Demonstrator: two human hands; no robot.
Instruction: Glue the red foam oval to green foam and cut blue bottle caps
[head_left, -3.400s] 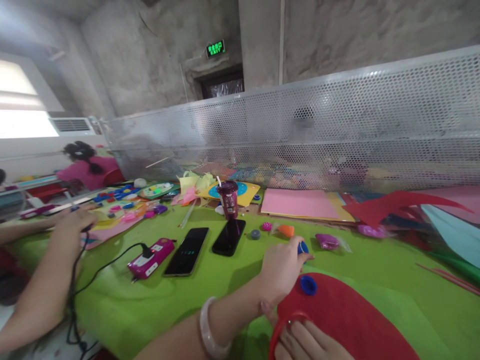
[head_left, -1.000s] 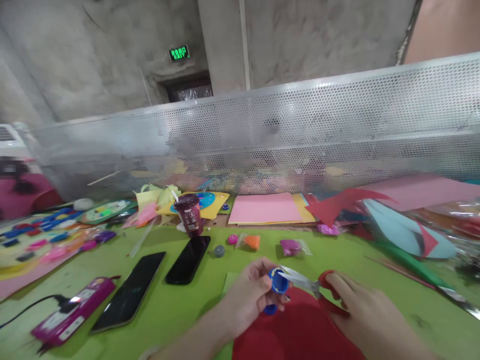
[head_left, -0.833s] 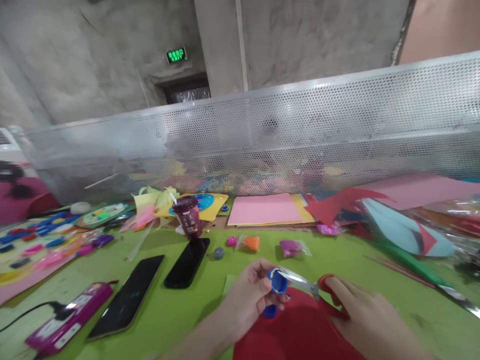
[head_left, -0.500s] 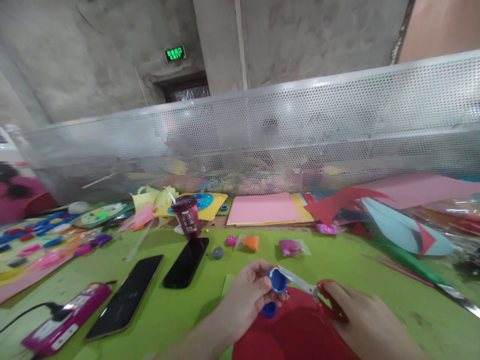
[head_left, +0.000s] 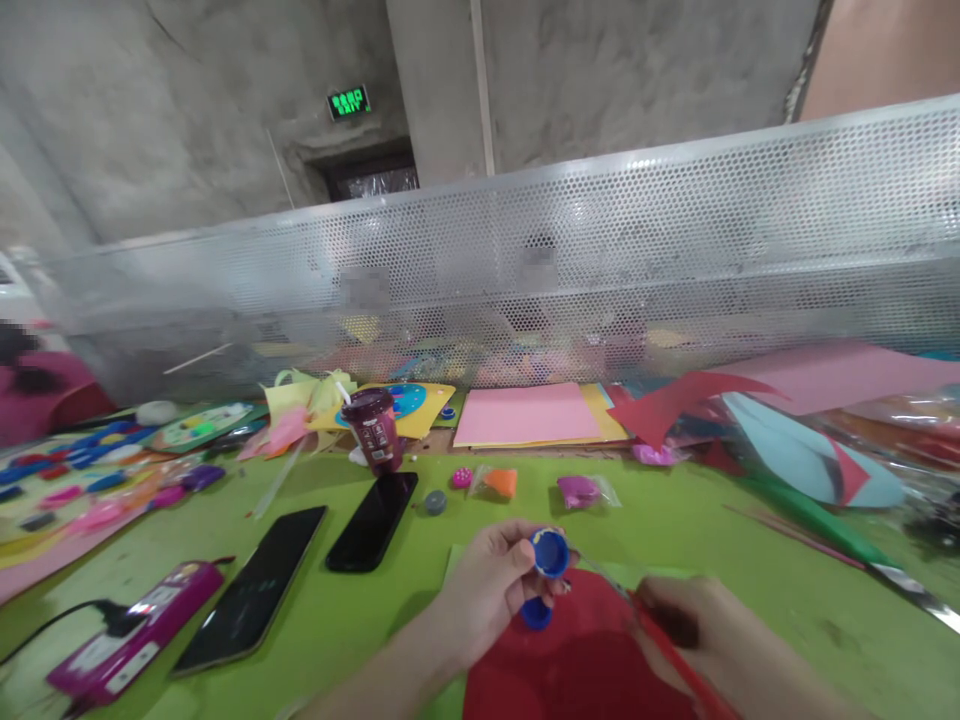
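Observation:
My left hand (head_left: 491, 585) pinches a blue bottle cap (head_left: 550, 555) by its edge, the hollow side turned toward me. Pale yellowish bits cling to the cap's rim. Just below it, over the red paper (head_left: 577, 660), is a second blue cap (head_left: 536, 613); I cannot tell whether it touches the fingers or lies on the paper. In my right hand (head_left: 697, 630) is a pair of red-handled scissors (head_left: 652, 625), its thin blades edge-on and pointing toward the held cap. The blade tips look close to the cap's right side, though contact is unclear.
Beyond the hands lie bagged orange clay (head_left: 501, 483), bagged purple clay (head_left: 579, 491), a grey cap (head_left: 435, 502) and a pink ball (head_left: 462, 478). Two phones (head_left: 373, 522), a lidded cup (head_left: 375, 430) and a magenta power strip (head_left: 139, 635) are leftward. Green-handled scissors (head_left: 832, 525) lie right.
The scissors have turned in my right hand, from blades seen flat at the cap's rim to edge-on, and the tips sit slightly lower. The held cap has shifted slightly left and tilted.

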